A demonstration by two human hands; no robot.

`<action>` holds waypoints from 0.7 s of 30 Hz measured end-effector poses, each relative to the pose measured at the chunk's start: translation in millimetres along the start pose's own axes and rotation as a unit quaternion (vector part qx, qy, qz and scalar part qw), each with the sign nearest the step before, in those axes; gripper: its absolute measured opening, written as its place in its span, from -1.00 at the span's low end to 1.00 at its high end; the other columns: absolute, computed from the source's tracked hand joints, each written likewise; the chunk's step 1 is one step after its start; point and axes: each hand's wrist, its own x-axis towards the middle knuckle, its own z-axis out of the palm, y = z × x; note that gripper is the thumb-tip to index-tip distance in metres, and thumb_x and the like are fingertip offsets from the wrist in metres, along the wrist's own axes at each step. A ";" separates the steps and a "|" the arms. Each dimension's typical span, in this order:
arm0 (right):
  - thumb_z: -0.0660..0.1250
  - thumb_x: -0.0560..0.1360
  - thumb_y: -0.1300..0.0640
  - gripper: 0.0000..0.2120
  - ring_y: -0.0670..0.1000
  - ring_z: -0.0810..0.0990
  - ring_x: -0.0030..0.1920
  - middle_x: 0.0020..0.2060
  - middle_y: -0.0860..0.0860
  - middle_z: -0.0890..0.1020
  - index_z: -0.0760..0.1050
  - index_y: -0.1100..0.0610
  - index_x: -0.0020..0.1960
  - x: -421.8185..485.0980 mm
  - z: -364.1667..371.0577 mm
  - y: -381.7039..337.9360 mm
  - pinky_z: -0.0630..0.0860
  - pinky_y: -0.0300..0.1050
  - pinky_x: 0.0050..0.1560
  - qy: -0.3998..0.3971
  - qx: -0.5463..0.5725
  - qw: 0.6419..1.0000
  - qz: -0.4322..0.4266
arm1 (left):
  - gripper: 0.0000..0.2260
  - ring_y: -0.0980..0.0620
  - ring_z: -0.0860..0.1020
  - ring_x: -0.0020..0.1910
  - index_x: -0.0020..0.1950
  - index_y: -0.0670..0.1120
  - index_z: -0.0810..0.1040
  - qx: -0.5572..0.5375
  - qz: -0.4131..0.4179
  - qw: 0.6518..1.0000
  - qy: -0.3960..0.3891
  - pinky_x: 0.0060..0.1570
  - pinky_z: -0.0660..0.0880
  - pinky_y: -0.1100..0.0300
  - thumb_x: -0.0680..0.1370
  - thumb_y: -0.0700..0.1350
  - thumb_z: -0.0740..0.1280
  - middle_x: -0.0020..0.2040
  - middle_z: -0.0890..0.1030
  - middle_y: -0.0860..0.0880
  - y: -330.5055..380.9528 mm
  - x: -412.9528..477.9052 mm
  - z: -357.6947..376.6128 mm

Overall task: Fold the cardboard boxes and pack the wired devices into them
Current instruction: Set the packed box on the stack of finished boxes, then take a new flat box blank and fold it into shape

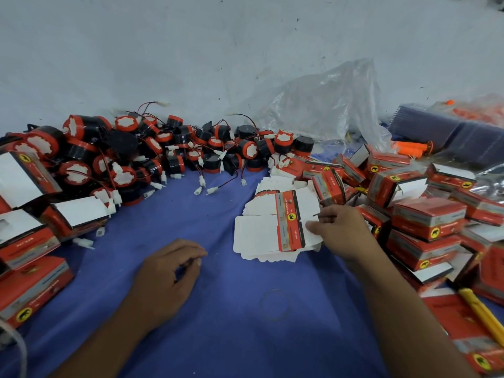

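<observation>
A stack of flat, unfolded cardboard boxes (268,227), white with a red printed band, lies on the blue cloth right of centre. My right hand (338,230) reaches onto its right edge and pinches the flap of the top flat box between thumb and fingers. My left hand (170,274) hovers low over the cloth at centre left, fingers loosely curled, holding nothing. A heap of round black-and-red wired devices (163,151) with white plugs stretches along the back from left to centre.
Folded red boxes are piled at the right (428,222) and at the left (27,241), several with open white flaps. A yellow utility knife (482,315) lies at the right. A clear plastic bag (327,105) sits behind. Blue cloth (231,323) covers the table.
</observation>
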 end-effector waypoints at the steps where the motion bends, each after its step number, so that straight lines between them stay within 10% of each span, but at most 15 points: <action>1: 0.49 0.50 0.21 -0.92 -0.14 0.64 -0.34 -0.21 -0.10 0.58 0.59 0.13 -0.10 -3.3 -4.6 -3.3 0.42 -0.38 -0.54 -0.016 -0.002 1.000 -0.007 | -0.85 0.17 0.59 -0.07 -0.01 -0.15 0.67 0.003 0.005 1.000 0.001 -0.06 0.51 0.32 0.52 -0.21 0.32 -0.04 0.62 0.05 -0.3 0.1 0.4; 9: 0.30 0.46 0.07 -0.71 0.30 0.62 -0.22 -0.26 0.24 0.66 0.56 0.32 -0.17 -20.1 -43.0 -24.6 0.56 0.17 -0.24 0.089 -0.024 0.992 -0.084 | -0.84 0.27 0.55 -0.01 0.03 -0.15 0.66 0.025 0.013 1.000 -0.003 0.01 0.41 0.51 0.53 -0.19 0.32 -0.02 0.62 0.05 0.0 1.3 1.9; 12: 0.25 0.41 0.03 -0.70 0.14 0.57 -0.31 -0.22 0.22 0.66 0.55 0.26 -0.07 -23.7 -50.6 -26.5 0.51 0.06 -0.29 0.147 0.096 0.977 -0.124 | -0.82 0.26 0.55 -0.03 0.12 -0.06 0.61 0.011 -0.012 1.000 -0.002 -0.04 0.44 0.46 0.56 -0.11 0.30 0.01 0.59 0.09 1.9 0.8 1.2; 21: 0.30 0.36 0.05 -0.61 0.05 0.40 -0.21 -0.22 0.13 0.44 0.42 0.42 -0.14 -54.0 51.3 -18.0 0.33 -0.05 -0.15 -0.282 0.159 0.940 -0.107 | 0.09 -0.02 0.08 0.59 0.61 -0.02 -0.01 -0.005 0.025 0.998 -0.053 0.49 0.18 -0.04 0.28 0.46 0.40 0.62 0.06 -0.03 23.6 2.3 13.2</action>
